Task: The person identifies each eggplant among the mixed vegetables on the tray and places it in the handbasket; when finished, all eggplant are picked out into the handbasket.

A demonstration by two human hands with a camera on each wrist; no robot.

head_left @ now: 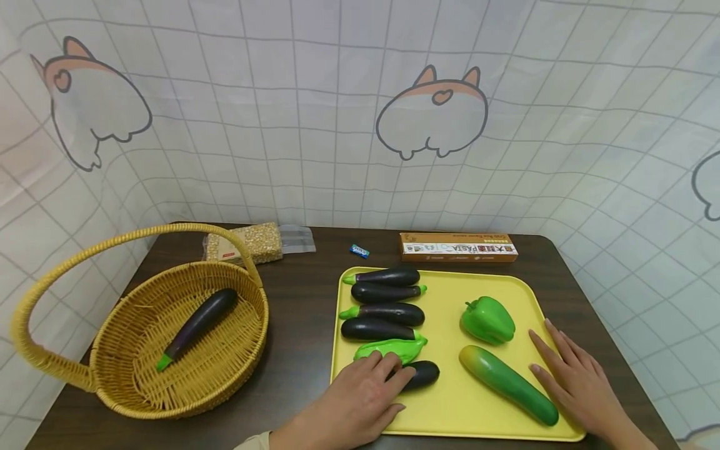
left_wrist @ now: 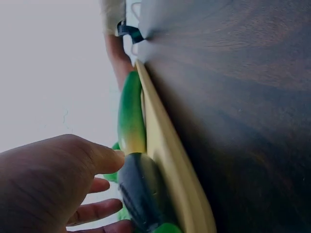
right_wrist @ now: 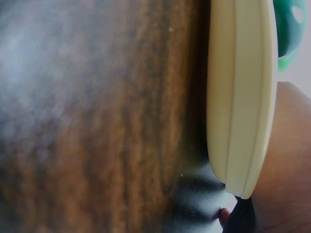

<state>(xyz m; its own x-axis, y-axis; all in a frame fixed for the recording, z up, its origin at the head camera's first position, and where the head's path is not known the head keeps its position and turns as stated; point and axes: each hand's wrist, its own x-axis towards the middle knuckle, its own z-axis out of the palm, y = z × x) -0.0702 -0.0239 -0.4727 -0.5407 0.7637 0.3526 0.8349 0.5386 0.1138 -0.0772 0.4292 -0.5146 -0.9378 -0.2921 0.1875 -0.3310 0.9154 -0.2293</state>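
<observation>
On the yellow tray (head_left: 450, 412), my left hand (head_left: 360, 400) is over the front eggplant (head_left: 424, 375), fingers loosely bent and partly covering it. In the left wrist view, a gap shows between thumb and fingers beside that eggplant (left_wrist: 146, 189). A light green, ridged vegetable (head_left: 388, 351) lies just behind the fingers, with several eggplants (head_left: 390, 314) lined up beyond. My right hand (head_left: 579, 381) lies at the tray's right edge with fingers spread, beside a green cucumber (head_left: 512, 387) with a yellowish end. A green bell pepper (head_left: 488, 320) sits farther back.
To the left stands a yellow wicker basket (head_left: 107, 369) with a tall handle and one eggplant (head_left: 197, 328) inside. Along the back of the dark table (head_left: 298, 294) lie a bag of grains (head_left: 253, 242), a small blue packet (head_left: 359, 251) and a pasta box (head_left: 458, 247).
</observation>
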